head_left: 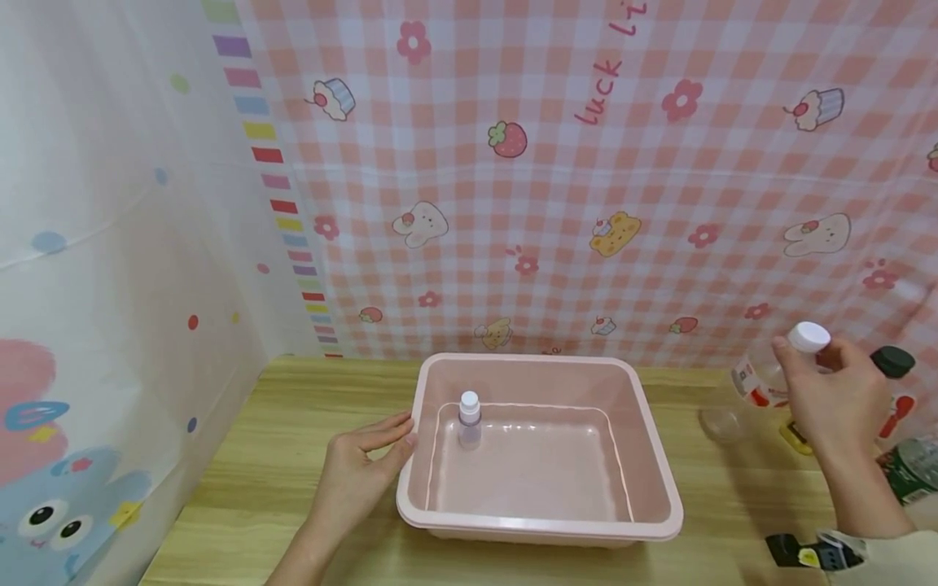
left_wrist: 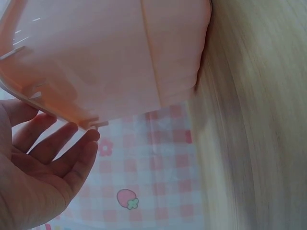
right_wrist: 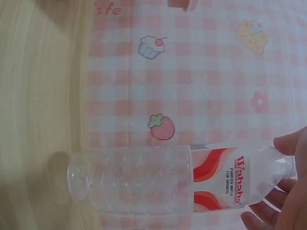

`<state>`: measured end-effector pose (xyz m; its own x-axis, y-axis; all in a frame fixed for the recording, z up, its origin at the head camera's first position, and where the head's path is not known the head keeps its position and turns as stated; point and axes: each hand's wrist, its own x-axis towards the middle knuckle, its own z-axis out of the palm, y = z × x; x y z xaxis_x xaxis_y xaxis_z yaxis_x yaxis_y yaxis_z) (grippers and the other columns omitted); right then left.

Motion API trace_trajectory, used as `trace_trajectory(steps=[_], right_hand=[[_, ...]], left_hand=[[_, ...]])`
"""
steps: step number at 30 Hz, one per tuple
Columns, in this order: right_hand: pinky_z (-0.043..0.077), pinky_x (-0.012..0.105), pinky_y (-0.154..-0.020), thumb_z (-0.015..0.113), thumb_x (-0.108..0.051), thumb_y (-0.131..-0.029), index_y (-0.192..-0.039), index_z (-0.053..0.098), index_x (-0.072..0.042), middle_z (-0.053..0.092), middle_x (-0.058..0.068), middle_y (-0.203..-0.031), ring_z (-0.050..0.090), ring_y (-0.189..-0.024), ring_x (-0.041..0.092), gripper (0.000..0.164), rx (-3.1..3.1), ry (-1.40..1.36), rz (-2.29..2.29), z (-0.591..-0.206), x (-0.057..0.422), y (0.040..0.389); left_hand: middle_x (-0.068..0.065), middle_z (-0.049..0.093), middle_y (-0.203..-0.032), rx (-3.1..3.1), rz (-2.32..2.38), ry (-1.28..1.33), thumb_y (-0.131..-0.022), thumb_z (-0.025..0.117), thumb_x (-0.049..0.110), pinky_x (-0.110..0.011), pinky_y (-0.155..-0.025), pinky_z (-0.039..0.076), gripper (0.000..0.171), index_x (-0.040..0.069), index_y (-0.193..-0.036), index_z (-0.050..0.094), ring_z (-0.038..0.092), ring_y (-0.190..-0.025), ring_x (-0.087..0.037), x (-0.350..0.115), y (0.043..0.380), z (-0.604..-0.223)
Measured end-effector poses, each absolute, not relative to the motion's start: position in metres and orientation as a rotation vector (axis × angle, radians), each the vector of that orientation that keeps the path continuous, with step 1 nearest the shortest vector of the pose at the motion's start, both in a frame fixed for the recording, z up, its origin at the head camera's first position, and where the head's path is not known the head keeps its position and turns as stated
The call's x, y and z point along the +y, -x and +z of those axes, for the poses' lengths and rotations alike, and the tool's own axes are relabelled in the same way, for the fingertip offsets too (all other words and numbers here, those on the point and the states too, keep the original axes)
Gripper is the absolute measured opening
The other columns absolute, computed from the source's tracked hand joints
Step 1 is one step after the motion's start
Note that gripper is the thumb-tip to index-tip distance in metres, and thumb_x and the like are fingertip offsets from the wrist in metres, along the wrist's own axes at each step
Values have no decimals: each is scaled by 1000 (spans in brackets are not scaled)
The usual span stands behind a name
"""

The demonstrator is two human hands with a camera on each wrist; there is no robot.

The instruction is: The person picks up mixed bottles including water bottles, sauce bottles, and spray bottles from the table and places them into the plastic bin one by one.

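Observation:
At the right of the head view, my right hand (head_left: 843,399) grips a clear plastic water bottle (right_wrist: 134,179) near its white cap (head_left: 809,336). The bottle has a red and white label and is see-through, with its base low by the tabletop; whether it touches the wood I cannot tell. My left hand (head_left: 359,464) rests against the left rim of a pink plastic basin (head_left: 542,525). In the left wrist view its fingertips (left_wrist: 91,136) lie along the rim's outer edge, loosely bent. Inside the basin, a small clear bottle with a white top (head_left: 470,419) stands upright toward the left.
Behind my right hand stands a bottle with a dark green cap (head_left: 892,362), and a green-labelled container (head_left: 912,472) is at the right edge. A yellow item (head_left: 795,437) is partly hidden by the hand. A checked curtain (head_left: 557,195) hangs behind the wooden table (head_left: 293,415).

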<state>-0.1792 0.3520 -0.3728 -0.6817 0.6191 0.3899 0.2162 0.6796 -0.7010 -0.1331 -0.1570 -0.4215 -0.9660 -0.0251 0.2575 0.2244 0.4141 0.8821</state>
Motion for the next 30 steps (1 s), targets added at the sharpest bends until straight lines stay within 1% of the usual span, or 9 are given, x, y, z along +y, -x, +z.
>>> trace_trajectory(steps=[4, 7, 10, 12, 14, 16, 19, 25, 30], right_hand=[[31, 23, -66, 71, -37, -101, -132, 64, 7, 66, 28, -124, 54, -93, 26, 54, -2244, 627, 828, -367, 346, 175], [31, 18, -65, 71, -38, -100, -134, 64, 5, 66, 27, -127, 51, -87, 7, 56, -2225, 620, 831, -361, 341, 171], [30, 13, -67, 73, -41, -98, -135, 66, 1, 67, 23, -129, 36, -79, -14, 56, -2185, 613, 847, -354, 337, 168], [30, 10, -67, 74, -40, -97, -135, 67, -1, 69, 12, -121, 35, -77, -20, 55, -2147, 587, 862, -351, 334, 166], [31, 9, -68, 76, -38, -96, -134, 68, -1, 66, -4, -110, 37, -77, -22, 53, -2105, 540, 858, -348, 331, 164], [32, 7, -69, 78, -35, -96, -132, 70, -1, 57, -23, -102, 39, -77, -22, 51, -2073, 486, 842, -345, 329, 161], [35, 5, -72, 79, -31, -95, -127, 72, 1, 45, -36, -96, 43, -78, -23, 46, -2017, 397, 817, -341, 325, 159], [39, 5, -76, 82, -28, -93, -124, 74, 1, 48, -41, -98, 47, -79, -24, 43, -1955, 285, 823, -330, 317, 153], [41, 4, -75, 83, -18, -90, -122, 75, 0, 57, -35, -102, 49, -73, -24, 38, -1913, 151, 829, -321, 311, 148]], left_hand=[[-3, 76, -121, -2446, -1573, 178, -92, 82, 12, -44, -105, 51, 24, 4, -115, 80, 68, -122, -25, -157, 133, -422], [-4, 76, -122, -2446, -1568, 181, -92, 82, 12, -45, -105, 52, 25, 3, -115, 80, 68, -122, -27, -158, 132, -423], [-3, 76, -121, -2447, -1567, 168, -92, 82, 11, -43, -104, 52, 24, 4, -115, 80, 68, -122, -25, -158, 132, -424], [-3, 76, -121, -2447, -1564, 170, -92, 82, 11, -43, -104, 52, 24, 3, -115, 80, 68, -122, -25, -158, 132, -423], [-3, 76, -121, -2446, -1572, 169, -92, 82, 11, -43, -105, 52, 24, 4, -115, 80, 68, -122, -24, -158, 133, -422], [-4, 76, -121, -2439, -1577, 181, -92, 82, 11, -45, -105, 51, 24, 4, -115, 80, 68, -122, -26, -158, 133, -421], [-5, 76, -121, -2429, -1584, 191, -92, 82, 12, -46, -105, 51, 24, 4, -115, 80, 68, -122, -27, -157, 134, -421], [-4, 77, -119, -2421, -1574, 200, -91, 83, 11, -44, -106, 51, 24, 4, -113, 80, 69, -119, -24, -157, 135, -423], [-5, 77, -119, -2424, -1574, 195, -91, 83, 10, -44, -105, 52, 24, 2, -113, 80, 69, -119, -24, -158, 135, -424]])
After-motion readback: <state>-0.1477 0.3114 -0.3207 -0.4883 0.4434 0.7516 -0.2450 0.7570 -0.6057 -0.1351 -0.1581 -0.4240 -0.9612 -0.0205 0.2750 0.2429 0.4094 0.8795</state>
